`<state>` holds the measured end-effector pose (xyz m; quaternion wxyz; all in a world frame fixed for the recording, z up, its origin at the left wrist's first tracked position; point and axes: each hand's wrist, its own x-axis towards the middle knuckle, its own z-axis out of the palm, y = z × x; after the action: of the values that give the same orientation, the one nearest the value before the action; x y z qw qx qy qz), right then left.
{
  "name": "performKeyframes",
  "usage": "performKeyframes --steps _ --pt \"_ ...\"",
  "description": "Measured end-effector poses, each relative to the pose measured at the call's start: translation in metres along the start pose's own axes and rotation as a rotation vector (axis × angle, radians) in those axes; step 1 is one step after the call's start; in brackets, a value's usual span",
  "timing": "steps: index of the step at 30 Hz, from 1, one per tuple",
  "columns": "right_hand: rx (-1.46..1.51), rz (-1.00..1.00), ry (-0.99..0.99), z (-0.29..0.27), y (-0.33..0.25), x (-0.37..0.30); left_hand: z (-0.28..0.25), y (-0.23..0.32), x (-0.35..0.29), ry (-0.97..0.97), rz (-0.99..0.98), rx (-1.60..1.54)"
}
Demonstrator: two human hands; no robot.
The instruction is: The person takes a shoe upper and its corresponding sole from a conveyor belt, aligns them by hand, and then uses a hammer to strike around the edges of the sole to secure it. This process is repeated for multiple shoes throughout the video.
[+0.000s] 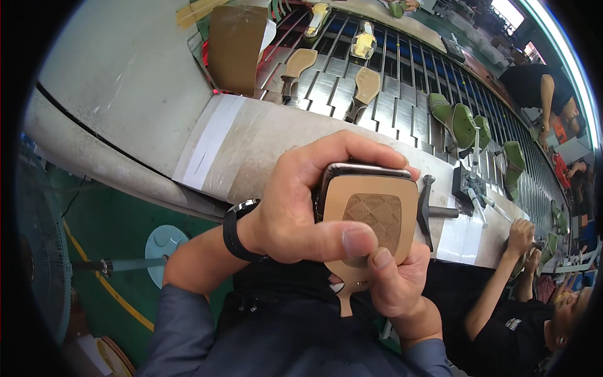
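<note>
Close in front of me is a square-toed shoe with a tan sole (377, 210) facing up; a patterned brown panel sits in the middle, and a dark, shiny rim runs round the toe. My left hand (295, 217), a black watch on its wrist, wraps the shoe's left side and toe, its thumb lying across the sole. Pinched near that thumb, the thumb and fingers of my right hand (399, 283) grip the narrower part of the sole from the right. Below them the sole tapers to a thin tan strip. Much of the upper is hidden.
Beyond the pale bench (264, 125) runs a slatted metal conveyor (392, 103) carrying tan-soled shoes (366, 85) and green sandals (463, 125). A hammer (426, 204) and a dark block with brushes (468, 182) lie right. A co-worker's hand (520, 235) is nearby; a fan (44, 251) stands left.
</note>
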<state>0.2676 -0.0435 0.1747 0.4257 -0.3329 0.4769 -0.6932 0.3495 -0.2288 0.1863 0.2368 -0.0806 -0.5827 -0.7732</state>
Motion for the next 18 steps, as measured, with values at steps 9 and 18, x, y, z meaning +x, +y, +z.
performKeyframes --steps 9,18 --pt "-0.042 0.011 -0.004 0.001 -0.003 -0.002 -0.004 0.002 -0.002 -0.091 0.077 0.073" --pt "-0.058 0.035 -0.055 -0.001 -0.001 -0.004 -0.002 0.014 -0.007 -0.058 0.009 0.060"
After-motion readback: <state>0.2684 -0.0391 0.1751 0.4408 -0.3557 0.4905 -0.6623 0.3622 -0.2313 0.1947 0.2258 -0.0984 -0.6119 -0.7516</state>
